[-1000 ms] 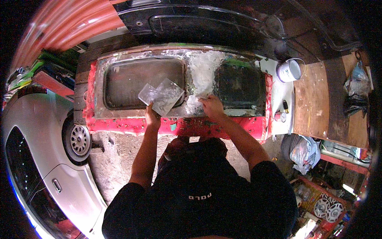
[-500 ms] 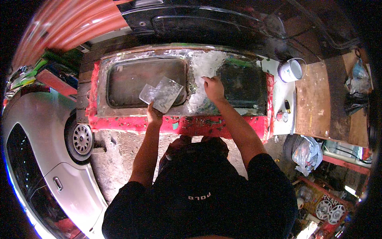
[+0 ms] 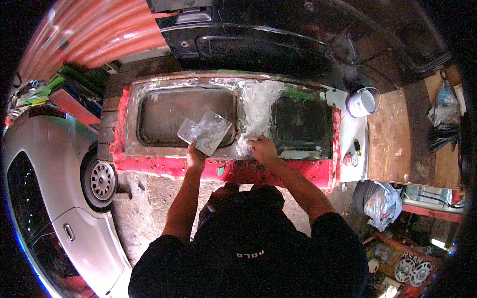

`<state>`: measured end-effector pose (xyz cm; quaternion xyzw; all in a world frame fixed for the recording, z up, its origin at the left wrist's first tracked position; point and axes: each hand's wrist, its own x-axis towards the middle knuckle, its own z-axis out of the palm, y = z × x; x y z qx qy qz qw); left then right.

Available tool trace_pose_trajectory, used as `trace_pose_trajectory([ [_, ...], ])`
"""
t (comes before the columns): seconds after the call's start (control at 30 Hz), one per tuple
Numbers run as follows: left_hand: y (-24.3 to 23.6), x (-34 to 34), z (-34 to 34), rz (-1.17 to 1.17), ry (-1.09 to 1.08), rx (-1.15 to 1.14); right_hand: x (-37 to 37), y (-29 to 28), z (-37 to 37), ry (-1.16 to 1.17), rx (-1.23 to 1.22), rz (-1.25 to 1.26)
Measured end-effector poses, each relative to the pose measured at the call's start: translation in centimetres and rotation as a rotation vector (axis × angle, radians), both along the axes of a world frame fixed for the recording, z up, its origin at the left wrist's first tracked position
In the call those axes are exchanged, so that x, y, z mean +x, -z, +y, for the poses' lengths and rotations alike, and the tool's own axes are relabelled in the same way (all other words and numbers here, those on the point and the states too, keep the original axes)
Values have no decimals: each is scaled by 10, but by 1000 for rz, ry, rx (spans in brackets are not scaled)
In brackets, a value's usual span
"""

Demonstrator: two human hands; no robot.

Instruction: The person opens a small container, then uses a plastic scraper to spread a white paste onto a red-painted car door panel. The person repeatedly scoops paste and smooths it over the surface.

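Observation:
In front of me lies a worn vehicle panel (image 3: 184, 150) with two dark window areas. Pale grey filler (image 3: 258, 107) covers the strip between them. My left hand (image 3: 197, 158) is closed on the near edge of a flat, greyish, smeared mixing board (image 3: 213, 133), which looks like two overlapping sheets and is held above the left window. My right hand (image 3: 263, 150) is at the lower end of the filler strip, fingers pinched together. Whatever thin thing it grips is hidden by the fingers.
Red cloth (image 3: 293, 169) lies under the panel's near edge. To the right are a white bucket (image 3: 361, 103), a small tin (image 3: 354, 160) and a dark little bottle (image 3: 357, 146). A silver car (image 3: 74, 198) stands left, a black vehicle body (image 3: 258, 44) beyond. A plastic bag (image 3: 382, 203) sits at right.
My right hand has moved from the upper part of the filler strip down toward me, to its lower end. The left hand still holds the board in about the same place. The view has tilted slightly.

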<state>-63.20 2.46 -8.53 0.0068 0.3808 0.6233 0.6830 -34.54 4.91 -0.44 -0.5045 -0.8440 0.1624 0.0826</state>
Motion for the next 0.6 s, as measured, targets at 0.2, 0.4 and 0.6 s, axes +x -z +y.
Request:
trace_pose_trajectory([
  [0.2,-12,-3,-2,-26,-26,-50,5,-8,46,362,149,311],
  [0.4,-15,-24,-2,-34,-88,-12,-22,-10,121,264,392,218],
  [0.6,-23,-36,-13,18,-140,-126,-42,12,124,96,334,-50],
])
